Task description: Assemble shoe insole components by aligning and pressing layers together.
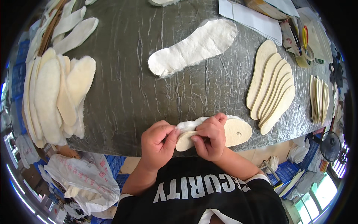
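Note:
At the table's near edge I hold a cream insole (238, 132) with a small dark curved mark, together with a white fleece layer (191, 124) along its far side. My left hand (158, 143) pinches the fleece's left end between thumb and fingers. With closed fingers, my right hand (210, 136) grips the insole and fleece around the middle. The insole's left end (183, 142) stands slightly apart from the fleece. Farther off, a white fleece insole piece (194, 48) lies flat on the dark table.
A fanned row of cream insoles (272, 89) lies at the right, with a smaller upright stack (319, 99) beyond. Fluffy insoles (56, 97) are piled at the left. Scissors (306, 52) and pens stand in a holder at the far right. A plastic bag (84, 179) hangs below the table.

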Demonstrator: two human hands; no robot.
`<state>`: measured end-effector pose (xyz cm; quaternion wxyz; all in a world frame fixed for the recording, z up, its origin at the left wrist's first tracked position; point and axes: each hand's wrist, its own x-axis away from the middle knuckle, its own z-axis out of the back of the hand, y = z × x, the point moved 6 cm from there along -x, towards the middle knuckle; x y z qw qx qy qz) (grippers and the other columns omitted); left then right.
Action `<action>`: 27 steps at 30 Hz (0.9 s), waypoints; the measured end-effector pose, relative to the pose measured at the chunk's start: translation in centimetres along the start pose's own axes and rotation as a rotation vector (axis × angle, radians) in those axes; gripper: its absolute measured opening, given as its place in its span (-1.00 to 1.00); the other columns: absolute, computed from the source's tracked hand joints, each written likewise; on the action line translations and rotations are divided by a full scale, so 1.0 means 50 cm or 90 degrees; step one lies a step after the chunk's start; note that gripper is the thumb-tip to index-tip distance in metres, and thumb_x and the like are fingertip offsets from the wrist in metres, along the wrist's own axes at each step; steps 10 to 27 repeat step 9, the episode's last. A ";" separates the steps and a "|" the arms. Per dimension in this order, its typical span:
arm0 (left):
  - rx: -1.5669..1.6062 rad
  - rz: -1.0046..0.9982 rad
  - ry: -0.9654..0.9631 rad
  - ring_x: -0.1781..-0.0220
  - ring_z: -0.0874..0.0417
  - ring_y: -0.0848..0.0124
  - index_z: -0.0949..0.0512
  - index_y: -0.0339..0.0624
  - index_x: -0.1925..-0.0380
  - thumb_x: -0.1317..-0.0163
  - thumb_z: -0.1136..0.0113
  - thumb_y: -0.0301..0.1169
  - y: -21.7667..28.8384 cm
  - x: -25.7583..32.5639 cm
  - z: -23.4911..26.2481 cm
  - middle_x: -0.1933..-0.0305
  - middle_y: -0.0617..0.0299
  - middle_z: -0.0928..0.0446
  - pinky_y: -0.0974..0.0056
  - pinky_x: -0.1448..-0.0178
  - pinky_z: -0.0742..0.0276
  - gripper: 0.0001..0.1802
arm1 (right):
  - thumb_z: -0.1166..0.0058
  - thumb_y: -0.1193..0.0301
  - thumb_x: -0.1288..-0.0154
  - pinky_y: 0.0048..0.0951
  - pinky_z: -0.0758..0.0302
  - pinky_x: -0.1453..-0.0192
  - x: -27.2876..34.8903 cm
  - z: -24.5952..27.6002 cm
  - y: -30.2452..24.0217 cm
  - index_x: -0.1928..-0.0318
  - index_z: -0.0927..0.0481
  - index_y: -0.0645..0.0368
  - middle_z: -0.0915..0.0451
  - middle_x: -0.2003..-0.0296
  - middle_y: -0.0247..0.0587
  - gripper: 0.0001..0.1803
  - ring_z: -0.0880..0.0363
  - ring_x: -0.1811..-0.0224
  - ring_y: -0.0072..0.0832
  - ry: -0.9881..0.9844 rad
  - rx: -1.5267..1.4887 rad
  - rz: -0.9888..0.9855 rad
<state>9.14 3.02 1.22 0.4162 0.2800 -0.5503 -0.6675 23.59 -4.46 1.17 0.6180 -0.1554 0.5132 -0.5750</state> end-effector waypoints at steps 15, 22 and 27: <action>0.021 -0.069 -0.046 0.55 -0.47 0.38 -0.55 -0.38 0.43 -0.20 -0.23 -0.58 0.014 0.002 -0.009 0.54 0.16 -0.49 0.36 0.46 -0.37 -0.93 | -0.28 0.47 -0.02 -0.24 -0.10 0.17 0.008 -0.002 0.019 0.22 -0.40 0.07 -0.54 0.44 -0.44 -0.66 -0.42 0.48 -0.41 0.007 -0.049 -0.087; 0.021 -0.069 -0.046 0.55 -0.47 0.38 -0.55 -0.38 0.43 -0.20 -0.23 -0.58 0.014 0.002 -0.009 0.54 0.16 -0.49 0.36 0.46 -0.37 -0.93 | -0.28 0.47 -0.02 -0.24 -0.10 0.17 0.008 -0.002 0.019 0.22 -0.40 0.07 -0.54 0.44 -0.44 -0.66 -0.42 0.48 -0.41 0.007 -0.049 -0.087; 0.021 -0.069 -0.046 0.55 -0.47 0.38 -0.55 -0.38 0.43 -0.20 -0.23 -0.58 0.014 0.002 -0.009 0.54 0.16 -0.49 0.36 0.46 -0.37 -0.93 | -0.28 0.47 -0.02 -0.24 -0.10 0.17 0.008 -0.002 0.019 0.22 -0.40 0.07 -0.54 0.44 -0.44 -0.66 -0.42 0.48 -0.41 0.007 -0.049 -0.087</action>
